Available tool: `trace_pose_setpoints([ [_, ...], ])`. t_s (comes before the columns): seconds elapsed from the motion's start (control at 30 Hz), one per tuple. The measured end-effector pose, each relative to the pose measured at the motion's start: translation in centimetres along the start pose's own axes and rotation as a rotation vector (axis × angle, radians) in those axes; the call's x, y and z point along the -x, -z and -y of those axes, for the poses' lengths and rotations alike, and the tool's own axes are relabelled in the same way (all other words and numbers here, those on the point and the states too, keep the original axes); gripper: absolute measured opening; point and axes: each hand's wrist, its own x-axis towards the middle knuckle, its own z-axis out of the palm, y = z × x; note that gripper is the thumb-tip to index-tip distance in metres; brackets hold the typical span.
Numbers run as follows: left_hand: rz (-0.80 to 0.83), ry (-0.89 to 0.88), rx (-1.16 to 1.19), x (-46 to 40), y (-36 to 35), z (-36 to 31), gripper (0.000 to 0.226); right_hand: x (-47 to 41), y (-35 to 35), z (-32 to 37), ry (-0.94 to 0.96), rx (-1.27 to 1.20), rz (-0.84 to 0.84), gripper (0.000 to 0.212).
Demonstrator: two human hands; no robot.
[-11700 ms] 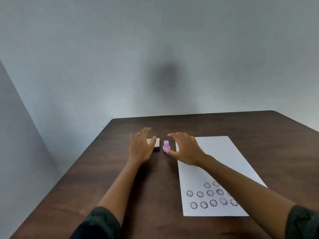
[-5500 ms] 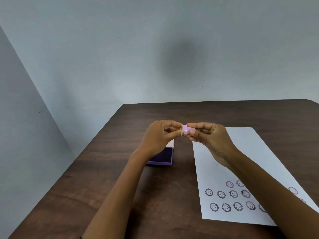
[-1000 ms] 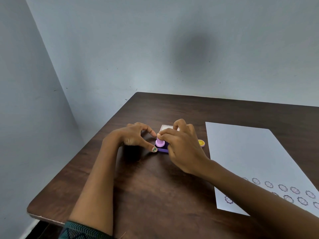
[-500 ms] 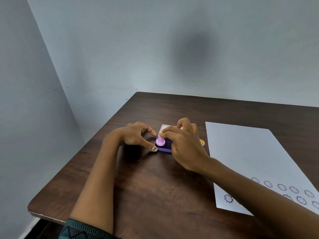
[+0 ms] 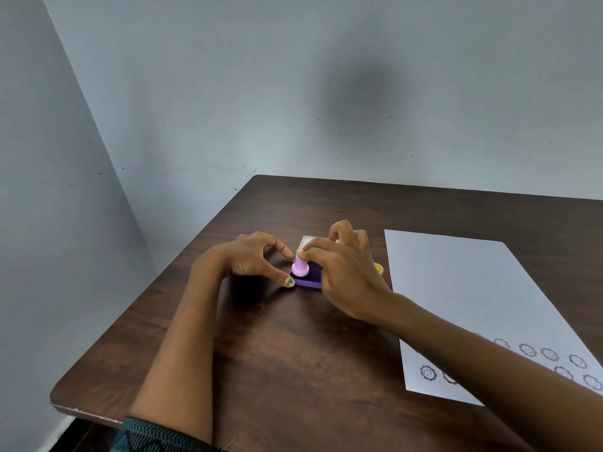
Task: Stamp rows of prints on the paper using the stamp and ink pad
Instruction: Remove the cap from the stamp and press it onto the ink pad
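Note:
A small pink stamp (image 5: 300,267) stands upright on the open purple ink pad (image 5: 310,278), and my right hand (image 5: 342,269) pinches its top. My left hand (image 5: 253,261) rests to the left of the pad, its thumb and forefinger touching the pad's left edge. The pad's white lid (image 5: 306,242) stands open behind, partly hidden by my right hand. The white paper (image 5: 463,295) lies to the right, with two rows of dark round prints (image 5: 535,350) near its front edge, partly covered by my right forearm.
A small yellow cap (image 5: 378,268) lies between the ink pad and the paper. The dark wooden table (image 5: 293,353) stands in a corner of pale blue walls; its left edge and front-left corner are close by.
Over the last second my right hand shifted the stamp slightly on the ink pad while my left hand stayed at the pad's edge. Earlier, the pad was opened and the stamp uncapped.

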Motion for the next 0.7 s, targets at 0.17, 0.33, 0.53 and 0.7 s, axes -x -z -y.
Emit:
trace_pose_setpoints([
  [0.17, 0.001, 0.002, -0.006, 0.05, 0.07, -0.02, 0.053, 0.27, 0.04, -0.06, -0.017, -0.007, -0.014, 0.043],
  [0.33, 0.006, 0.005, 0.000, -0.11, 0.04, -0.01, 0.052, -0.03, -0.01, 0.13, 0.014, 0.025, 0.017, 0.042],
  [0.53, -0.001, 0.001, 0.007, -0.13, -0.06, 0.05, 0.053, -0.02, -0.04, -0.10, 0.021, 0.032, 0.005, 0.040],
  [0.7, 0.002, 0.001, 0.010, -0.10, -0.04, 0.14, 0.051, -0.04, -0.07, -0.04, 0.035, 0.034, 0.013, 0.038],
])
